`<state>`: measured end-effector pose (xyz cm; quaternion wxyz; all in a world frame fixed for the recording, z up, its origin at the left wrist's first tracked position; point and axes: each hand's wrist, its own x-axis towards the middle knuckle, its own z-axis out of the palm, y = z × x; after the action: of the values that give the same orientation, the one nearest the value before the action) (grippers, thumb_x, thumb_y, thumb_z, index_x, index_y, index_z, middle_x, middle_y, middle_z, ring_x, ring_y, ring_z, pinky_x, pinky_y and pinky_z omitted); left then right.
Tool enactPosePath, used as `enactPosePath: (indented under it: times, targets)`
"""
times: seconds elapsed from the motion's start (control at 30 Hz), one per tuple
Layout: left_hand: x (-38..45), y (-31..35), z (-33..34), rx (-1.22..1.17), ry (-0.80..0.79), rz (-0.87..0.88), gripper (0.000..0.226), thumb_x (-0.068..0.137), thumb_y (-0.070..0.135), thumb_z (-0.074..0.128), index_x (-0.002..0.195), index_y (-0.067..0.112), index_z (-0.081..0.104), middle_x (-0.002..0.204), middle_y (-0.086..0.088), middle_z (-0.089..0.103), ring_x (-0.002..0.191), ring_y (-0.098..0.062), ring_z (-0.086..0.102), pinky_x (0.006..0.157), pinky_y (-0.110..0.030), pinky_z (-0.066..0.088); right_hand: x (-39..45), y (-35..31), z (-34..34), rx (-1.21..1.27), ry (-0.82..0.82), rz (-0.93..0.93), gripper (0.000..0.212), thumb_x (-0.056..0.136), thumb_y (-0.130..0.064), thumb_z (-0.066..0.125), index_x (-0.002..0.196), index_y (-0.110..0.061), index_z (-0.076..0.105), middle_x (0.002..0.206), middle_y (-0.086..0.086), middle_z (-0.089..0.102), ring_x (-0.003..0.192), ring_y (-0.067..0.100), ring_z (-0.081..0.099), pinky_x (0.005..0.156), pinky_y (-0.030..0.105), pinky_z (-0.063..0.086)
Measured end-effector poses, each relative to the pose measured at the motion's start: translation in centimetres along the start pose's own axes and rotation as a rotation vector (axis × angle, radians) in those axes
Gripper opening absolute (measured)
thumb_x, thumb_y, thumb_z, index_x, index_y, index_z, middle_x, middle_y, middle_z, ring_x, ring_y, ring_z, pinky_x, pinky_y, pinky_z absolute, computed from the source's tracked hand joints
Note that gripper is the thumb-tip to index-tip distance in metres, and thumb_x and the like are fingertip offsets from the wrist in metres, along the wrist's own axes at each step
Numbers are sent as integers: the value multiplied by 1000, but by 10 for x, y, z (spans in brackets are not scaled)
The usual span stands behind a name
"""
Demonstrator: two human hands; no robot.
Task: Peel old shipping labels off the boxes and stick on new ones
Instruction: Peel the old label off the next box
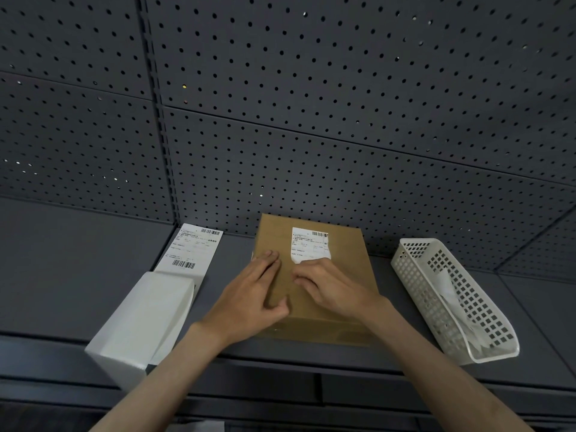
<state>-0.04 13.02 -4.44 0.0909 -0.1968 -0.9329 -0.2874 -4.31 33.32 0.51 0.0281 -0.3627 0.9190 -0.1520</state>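
Barely started: right hand (330,285) pinched the old label (310,244)'s lifted corner, left hand (252,294) lay open, flat on the box (343,275); new label (193,247) waited beyond the left hand.

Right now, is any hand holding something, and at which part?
The right hand pinches the lower torn edge of the old label on the cardboard box. The left hand only presses flat on the box top.
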Motion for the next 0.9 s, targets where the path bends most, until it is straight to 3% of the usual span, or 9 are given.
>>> enactPosePath:
  times: [0.3,0.4,0.47,0.53,0.63,0.7,0.9]
  targets:
    - [1,-1,0,12,10,8,89,84,61,39,155,8,31,165,4,20,150,0,6,116,-9,-6,-1,-1,1,-2,7,-11,12,103,-16,50,92,-13,54,84,-2,58,76,17,54,69,39,47]
    - [1,-1,0,6,12,8,88,84,61,39,155,9,30,165,4,20,151,-1,6,115,-9,-7,-4,-2,1,87,83,51,10,100,-14,56,91,-14,53,70,-15,48,68,1,50,64,19,39]
    - [2,-1,1,7,11,3,88,84,61,39,155,9,30,165,5,19,151,-1,5,114,-8,-8,-5,-3,1,118,111,86,5,99,-12,59,95,-13,56,64,-19,43,66,-4,49,61,13,33]
    - [2,-1,1,8,15,0,89,84,61,39,155,9,30,165,5,19,151,0,5,115,-8,-7,-4,-4,1,102,95,67,5,99,-12,57,94,-15,57,66,-18,46,67,-2,50,62,16,36]
    - [2,-1,1,4,11,-5,89,84,61,39,155,9,29,165,5,18,149,2,3,114,-7,-8,-1,-2,3,42,60,34,11,99,-13,53,88,-16,53,76,-7,57,71,12,53,68,39,47]
    - [2,-1,1,10,3,-1,89,84,61,38,156,10,28,165,6,16,150,2,1,113,-6,-9,0,0,3,20,56,28,13,99,-13,52,86,-15,51,78,0,59,72,20,54,68,45,48]
    - [1,-1,1,7,2,-4,90,84,63,37,156,10,28,166,6,16,150,2,1,115,-9,-6,-2,4,10,-4,60,25,15,102,-20,49,88,-20,50,81,-4,56,73,20,54,68,46,48]
